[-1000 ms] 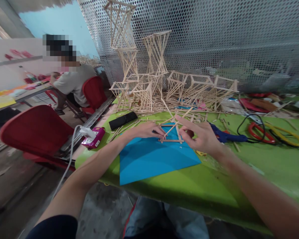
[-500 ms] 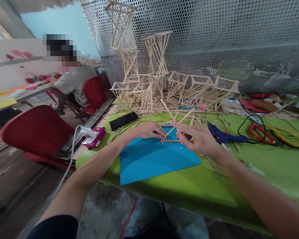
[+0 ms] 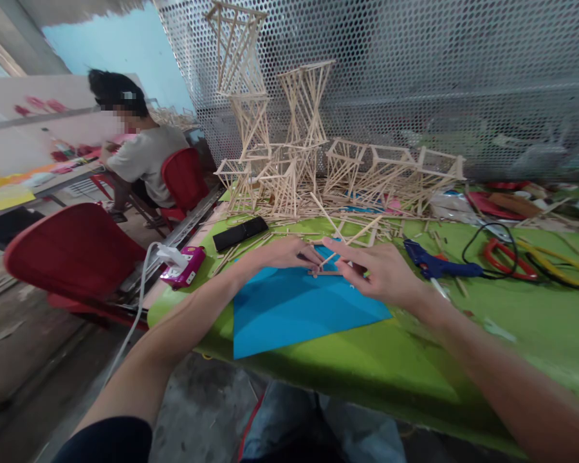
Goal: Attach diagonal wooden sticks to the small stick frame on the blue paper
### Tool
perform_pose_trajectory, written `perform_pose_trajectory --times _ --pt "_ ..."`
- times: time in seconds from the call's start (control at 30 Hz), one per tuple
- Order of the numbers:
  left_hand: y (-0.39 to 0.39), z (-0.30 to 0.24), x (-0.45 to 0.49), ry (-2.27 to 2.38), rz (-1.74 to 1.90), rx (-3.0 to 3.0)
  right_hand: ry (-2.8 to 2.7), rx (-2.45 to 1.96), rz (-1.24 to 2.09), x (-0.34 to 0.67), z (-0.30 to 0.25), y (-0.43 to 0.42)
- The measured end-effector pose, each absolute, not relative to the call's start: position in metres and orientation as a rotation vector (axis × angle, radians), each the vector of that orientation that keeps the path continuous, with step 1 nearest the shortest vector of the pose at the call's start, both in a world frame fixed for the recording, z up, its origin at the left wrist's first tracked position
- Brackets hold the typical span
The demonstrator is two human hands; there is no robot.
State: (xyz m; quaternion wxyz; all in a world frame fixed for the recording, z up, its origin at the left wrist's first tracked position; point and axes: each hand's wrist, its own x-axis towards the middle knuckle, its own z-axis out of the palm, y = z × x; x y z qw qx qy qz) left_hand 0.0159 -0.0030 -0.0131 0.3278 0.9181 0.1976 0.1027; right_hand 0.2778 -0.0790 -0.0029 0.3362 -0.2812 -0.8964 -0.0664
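My left hand (image 3: 296, 253) is closed, fingertips pinched at the lower left corner of a small wooden stick frame (image 3: 329, 273). Its fingertips meet the lower end of a slanting wooden stick (image 3: 367, 229). My right hand (image 3: 379, 270) reaches over the frame from the right, index finger stretched out and thumb apart from it. The slanting stick passes between these fingers, partly hidden by the hand. Another thin stick (image 3: 324, 209) leans up behind the hands. Beneath the frame lies a blue sheet (image 3: 289, 315). A blue glue gun (image 3: 439, 262) rests right of my right hand.
Several stick towers (image 3: 248, 122) and loose sticks stand at the back against a perforated metal panel (image 3: 415, 77). On the green table (image 3: 525, 334) are a black case (image 3: 240, 233), a purple power socket (image 3: 183, 267) and red-handled pliers (image 3: 504, 260). Another person (image 3: 147, 154) sits at left, near red chairs (image 3: 72, 257).
My right hand has shifted slightly left over the frame, its index finger reaching farther and its fingers spreading apart. My left hand stays in place at the corner.
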Motion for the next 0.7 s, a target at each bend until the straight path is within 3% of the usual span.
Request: perform_pose_trajectory --times 0.7 --pt "0.0005 -0.016 0.0147 0.505 0.247 2.42 -2.37 -0.697 -0.232 0.2862 -0.0047 -0.075"
